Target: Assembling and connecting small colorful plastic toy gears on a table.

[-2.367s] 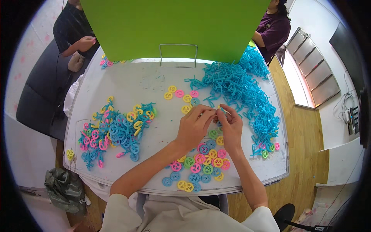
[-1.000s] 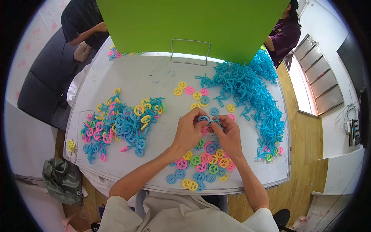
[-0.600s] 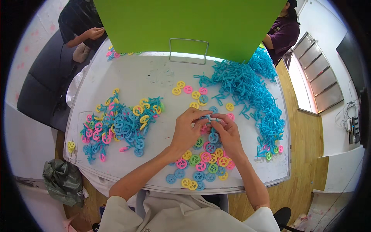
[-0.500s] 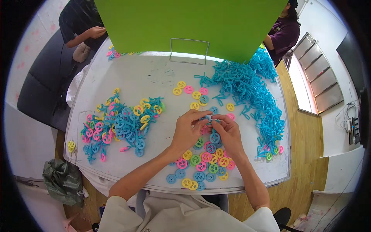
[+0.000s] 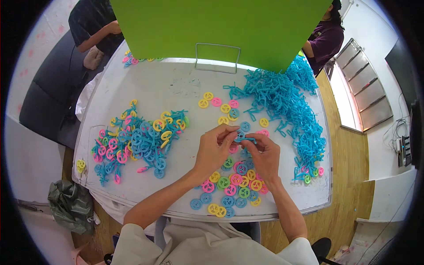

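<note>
My left hand point(image 5: 213, 149) is closed, pinching a small blue plastic wheel point(image 5: 240, 135) between thumb and fingertips. Opposite it, my right hand point(image 5: 266, 154) grips a blue forked plastic piece point(image 5: 250, 140), which meets the wheel. Fingers partly cover the place where the two touch. Below and between my wrists lie loose wheels point(image 5: 230, 190) in pink, yellow, green and blue. A few more wheels point(image 5: 225, 108) are scattered just beyond my hands.
To the left is a pile of wheels joined to blue forked pieces point(image 5: 141, 141). A large heap of blue forked pieces point(image 5: 282, 97) covers the table's right side. A green panel point(image 5: 216, 31) with a wire stand point(image 5: 216, 70) rises at the back. Two people sit beyond it.
The wheel and forked piece have turned between my fingers, and more of both shows. My right hand has opened out slightly to the right, keeping its grip.
</note>
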`<state>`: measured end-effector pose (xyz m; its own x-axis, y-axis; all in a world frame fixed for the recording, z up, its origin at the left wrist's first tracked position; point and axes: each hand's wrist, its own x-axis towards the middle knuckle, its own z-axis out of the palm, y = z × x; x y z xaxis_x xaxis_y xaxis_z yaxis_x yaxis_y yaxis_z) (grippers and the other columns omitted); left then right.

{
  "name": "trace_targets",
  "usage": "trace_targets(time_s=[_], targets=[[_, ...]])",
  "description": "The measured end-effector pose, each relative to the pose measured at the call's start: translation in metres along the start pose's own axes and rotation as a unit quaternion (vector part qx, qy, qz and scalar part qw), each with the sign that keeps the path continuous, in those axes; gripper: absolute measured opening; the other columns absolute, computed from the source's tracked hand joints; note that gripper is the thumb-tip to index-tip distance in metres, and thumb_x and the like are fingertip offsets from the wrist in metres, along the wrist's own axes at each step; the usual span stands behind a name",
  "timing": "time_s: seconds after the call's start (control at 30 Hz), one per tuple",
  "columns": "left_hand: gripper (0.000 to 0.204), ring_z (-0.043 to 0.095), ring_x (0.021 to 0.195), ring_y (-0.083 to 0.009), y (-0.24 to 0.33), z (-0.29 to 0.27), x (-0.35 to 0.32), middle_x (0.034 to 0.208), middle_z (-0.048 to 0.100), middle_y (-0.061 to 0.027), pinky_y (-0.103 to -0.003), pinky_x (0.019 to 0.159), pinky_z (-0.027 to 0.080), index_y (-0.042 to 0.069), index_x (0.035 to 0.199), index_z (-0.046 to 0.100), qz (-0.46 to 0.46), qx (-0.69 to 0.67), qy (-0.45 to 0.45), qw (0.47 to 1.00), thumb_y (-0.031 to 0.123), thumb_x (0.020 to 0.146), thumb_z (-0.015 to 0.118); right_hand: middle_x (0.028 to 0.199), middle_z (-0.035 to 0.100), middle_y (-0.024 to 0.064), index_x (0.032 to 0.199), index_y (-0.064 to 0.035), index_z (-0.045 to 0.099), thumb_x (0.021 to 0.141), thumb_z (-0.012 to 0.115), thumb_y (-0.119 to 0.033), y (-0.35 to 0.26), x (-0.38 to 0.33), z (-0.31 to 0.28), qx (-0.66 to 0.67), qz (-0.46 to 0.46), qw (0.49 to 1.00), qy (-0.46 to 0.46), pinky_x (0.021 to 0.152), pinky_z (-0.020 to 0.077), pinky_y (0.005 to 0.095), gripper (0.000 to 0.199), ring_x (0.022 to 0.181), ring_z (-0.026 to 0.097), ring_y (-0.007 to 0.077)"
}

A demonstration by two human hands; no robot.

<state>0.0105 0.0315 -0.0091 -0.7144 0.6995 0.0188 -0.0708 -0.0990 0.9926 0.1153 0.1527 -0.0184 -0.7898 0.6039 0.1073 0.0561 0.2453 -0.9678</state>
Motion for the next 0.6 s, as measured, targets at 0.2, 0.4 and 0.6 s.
trace_targets(time_s=[0.2, 0.4, 0.6], targets=[[0.022, 0.065, 0.081, -0.0137, -0.0024, 0.0030, -0.0035, 0.093, 0.067, -0.0110, -0.026, 0.072, 0.055, -0.006, 0.113, 0.059, -0.008, 0.007, 0.008, 1.000, 0.005, 0.094, 0.054, 0.083, 0.070, 0.0068, 0.100, 0.0020, 0.067, 0.085, 0.070, -0.009, 0.0019, 0.0014, 0.0017, 0.065, 0.052, 0.997, 0.001, 0.061, 0.0476, 0.0204, 0.019, 0.075, 0.065, 0.0090], [0.022, 0.066, 0.081, -0.0145, -0.0060, 0.0046, -0.0042, 0.094, 0.067, -0.0122, -0.026, 0.073, 0.056, -0.007, 0.112, 0.059, -0.013, 0.004, 0.019, 1.000, 0.005, 0.094, 0.054, 0.082, 0.070, 0.0079, 0.099, 0.0025, 0.068, 0.085, 0.071, -0.010, 0.0053, 0.0008, 0.0046, 0.095, 0.063, 0.993, 0.022, 0.061, 0.0475, 0.0201, 0.019, 0.073, 0.065, 0.0095], [0.022, 0.067, 0.084, -0.0159, -0.0034, -0.0002, -0.0028, 0.095, 0.067, -0.0132, -0.026, 0.074, 0.057, -0.007, 0.111, 0.059, -0.086, -0.060, 0.016, 0.994, 0.006, 0.094, 0.055, 0.079, 0.070, 0.0072, 0.095, 0.0013, 0.069, 0.083, 0.072, -0.011, 0.0036, -0.0037, 0.0074, 0.005, 0.013, 0.999, 0.044, 0.060, 0.0483, 0.0212, 0.018, 0.071, 0.065, 0.0098]])
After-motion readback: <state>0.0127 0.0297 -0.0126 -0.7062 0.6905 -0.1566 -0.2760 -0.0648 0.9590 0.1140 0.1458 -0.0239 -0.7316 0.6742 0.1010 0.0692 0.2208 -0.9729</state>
